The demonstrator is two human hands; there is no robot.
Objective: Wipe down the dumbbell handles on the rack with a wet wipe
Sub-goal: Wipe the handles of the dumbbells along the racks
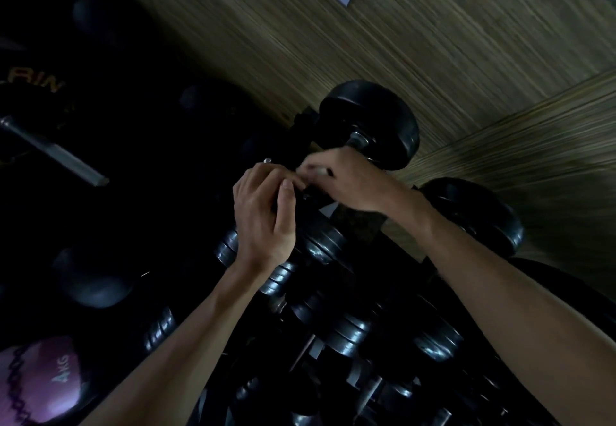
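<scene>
A big black dumbbell [376, 122] lies on the top of the dark rack [353, 222], its metal handle end showing beside the head. My right hand [350, 182] curls around that handle, with a small white wet wipe [318, 170] pinched under its fingers. My left hand [266, 215] is just to the left, fingers bent and touching the wipe's edge and the right fingertips. Most of the handle is hidden under both hands.
Several smaller black dumbbells [336, 242] fill the lower rack rows. Another large dumbbell head [476, 215] sits to the right. A pink 4 kg ball [43, 382] and dark balls [93, 279] lie left, with a metal bar [56, 152]. A wood-grain wall [433, 42] stands behind.
</scene>
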